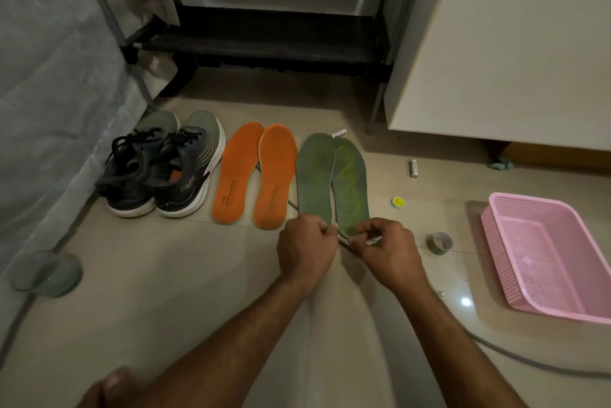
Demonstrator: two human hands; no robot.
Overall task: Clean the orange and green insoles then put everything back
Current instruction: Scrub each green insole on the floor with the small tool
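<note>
On the tiled floor (165, 292), my left hand (305, 249) pinches the heel of one green insole (315, 176); my right hand (385, 247) grips the other green insole (352, 183) plus something small and white. Orange insoles (256, 173) lie beside the sneakers (165, 163). The pink basket (496, 242) on my right holds nothing visible.

Beige tiled floor (165, 292) carries everything. Green insoles (332, 183), a pair side by side and slightly overlapping, heel ends at the fingertips. Orange insoles (256, 174) just left of the fingers. Pair of dark sneakers (162, 166) farther left. Glass dish (46, 273) far left of the fingers. Tape roll (439, 243) just right of them, pink basket (549, 255) farther right. Yellow round disc (398, 202) and two small white cylinders (413, 168) beyond, right.
</note>
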